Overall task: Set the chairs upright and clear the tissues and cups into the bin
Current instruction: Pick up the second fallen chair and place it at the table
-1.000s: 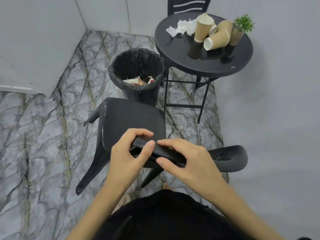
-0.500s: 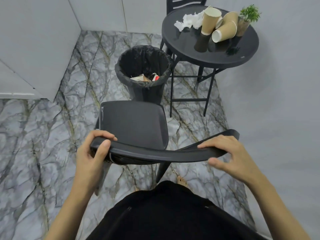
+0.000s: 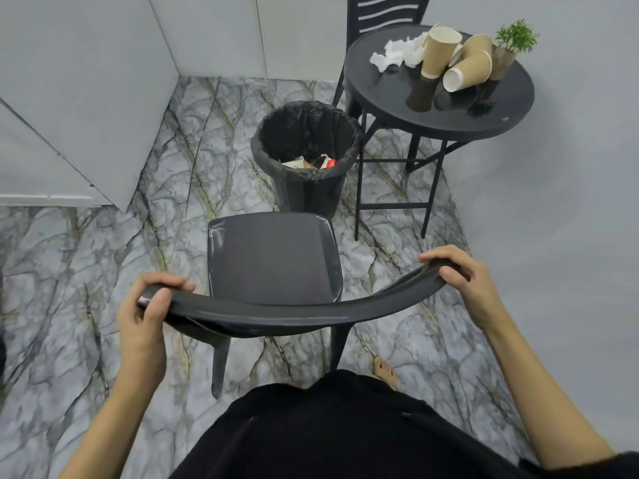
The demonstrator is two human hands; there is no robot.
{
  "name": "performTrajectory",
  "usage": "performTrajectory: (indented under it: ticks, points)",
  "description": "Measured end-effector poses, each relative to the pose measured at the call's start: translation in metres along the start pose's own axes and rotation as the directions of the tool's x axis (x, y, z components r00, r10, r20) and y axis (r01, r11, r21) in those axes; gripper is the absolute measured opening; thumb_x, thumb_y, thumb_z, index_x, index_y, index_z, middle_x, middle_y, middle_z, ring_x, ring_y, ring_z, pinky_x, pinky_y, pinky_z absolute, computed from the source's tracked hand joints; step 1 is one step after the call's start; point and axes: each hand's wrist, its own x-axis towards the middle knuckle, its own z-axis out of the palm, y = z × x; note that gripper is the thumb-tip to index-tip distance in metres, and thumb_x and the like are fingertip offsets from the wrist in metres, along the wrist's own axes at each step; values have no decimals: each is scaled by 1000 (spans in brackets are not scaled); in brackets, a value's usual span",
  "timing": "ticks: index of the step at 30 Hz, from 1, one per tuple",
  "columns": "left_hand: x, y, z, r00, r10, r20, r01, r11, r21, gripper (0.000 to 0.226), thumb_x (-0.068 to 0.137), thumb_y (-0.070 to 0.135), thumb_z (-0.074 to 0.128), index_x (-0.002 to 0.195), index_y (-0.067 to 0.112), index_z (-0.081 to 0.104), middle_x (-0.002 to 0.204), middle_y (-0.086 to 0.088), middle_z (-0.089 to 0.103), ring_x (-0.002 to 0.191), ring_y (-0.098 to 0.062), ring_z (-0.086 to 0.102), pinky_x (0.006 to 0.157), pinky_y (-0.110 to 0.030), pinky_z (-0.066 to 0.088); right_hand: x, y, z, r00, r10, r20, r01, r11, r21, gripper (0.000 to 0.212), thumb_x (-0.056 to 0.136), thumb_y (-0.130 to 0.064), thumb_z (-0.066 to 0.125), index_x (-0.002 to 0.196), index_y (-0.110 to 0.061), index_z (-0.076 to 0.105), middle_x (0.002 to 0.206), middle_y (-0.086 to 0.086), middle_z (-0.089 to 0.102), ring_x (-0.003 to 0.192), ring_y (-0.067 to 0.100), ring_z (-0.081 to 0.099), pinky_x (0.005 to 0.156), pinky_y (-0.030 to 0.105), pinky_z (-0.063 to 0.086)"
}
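The left hand [image 3: 145, 316] is closed around the left end of the curved top rail of a dark plastic chair [image 3: 273, 261], thumb on top and fingers wrapped under. The right hand [image 3: 463, 281] grips the right end of the same rail in the same way, so the two hands are well apart, one at each end. The chair stands upright on the marble-pattern floor [image 3: 86, 288], its seat facing away from the person (two of its legs are visible below the rail, near a bare foot [image 3: 383, 369]).

Just beyond the seat stands a round bin [image 3: 307, 160] with a black liner, and some rubbish lies at its bottom. To the right of the bin is a round black table [image 3: 439, 98]. On the table lie crumpled white tissues [image 3: 397, 55], touching a brown paper cup [image 3: 437, 51] that stands upright. Beside it two more paper cups [image 3: 470, 69] lie on their sides, one resting on the other. A small potted plant [image 3: 511, 46] stands just behind them, near the wall. Behind the table a second black chair [image 3: 387, 12] stands upright, with only its slatted back showing.
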Motion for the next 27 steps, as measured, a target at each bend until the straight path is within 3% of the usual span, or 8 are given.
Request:
performTrajectory:
  ticks: [3,6,9,12,16,21,25,27]
  points:
    - [4,-4,-22,1000,-9,-6,9,1000,1,16,73,37,50,77,26,60,69,13,71,74,0,66,71,-12,50,3,6,22,999,53,3,-53,977,206,45,66,-60,65,97,-28,67,91,-5,72,91,15,64,80,20,50]
    - [7,-6,-33,1000,-16,-6,16,1000,-13,13,72,38,52,72,33,64,70,13,71,74,0,67,71,-13,51,7,16,44,992,123,24,-123,921,370,69,60,-73,63,101,-19,65,89,-1,72,86,16,64,78,25,52]
    - [6,-8,-35,1000,2,-13,-2,1000,-1,12,70,37,53,72,34,65,71,14,71,75,1,65,71,-13,49,8,14,52,987,161,2,-145,887,438,60,55,-73,65,82,-20,67,78,-1,70,76,14,62,68,24,52]
    - [8,-7,-32,1000,9,2,-9,1000,-2,10,67,35,55,70,34,65,69,15,70,72,0,62,67,-13,47,9,13,52,983,178,-48,-132,859,495,43,57,-59,68,67,-18,63,65,-1,64,66,16,58,63,28,47]
    - [12,-5,-17,1000,30,-4,-30,998,-51,9,62,32,55,66,32,64,66,14,68,69,0,60,66,-11,45,18,16,47,974,194,-116,-90,805,586,38,54,-53,70,66,-18,60,64,-1,60,67,22,49,66,34,39]
    - [28,5,11,999,30,-39,-35,992,-118,8,59,31,56,63,31,64,62,14,68,64,1,61,64,-10,47,45,8,27,968,189,-166,-54,801,596,32,58,-48,67,66,-19,58,64,-3,57,62,13,49,60,27,40]
    - [41,12,48,998,28,-62,-38,987,-155,7,56,31,57,60,31,63,59,12,68,61,2,61,61,-9,48,64,10,-2,965,185,-187,-41,808,588,46,48,-61,71,65,-21,59,65,-4,57,63,11,50,56,20,43]
    - [46,12,72,998,24,-51,-32,985,-168,7,55,30,57,59,30,62,58,12,68,60,2,61,61,-9,49,70,14,-27,964,185,-193,-42,819,572,34,55,-52,68,65,-20,59,65,-4,56,63,12,50,57,21,43]
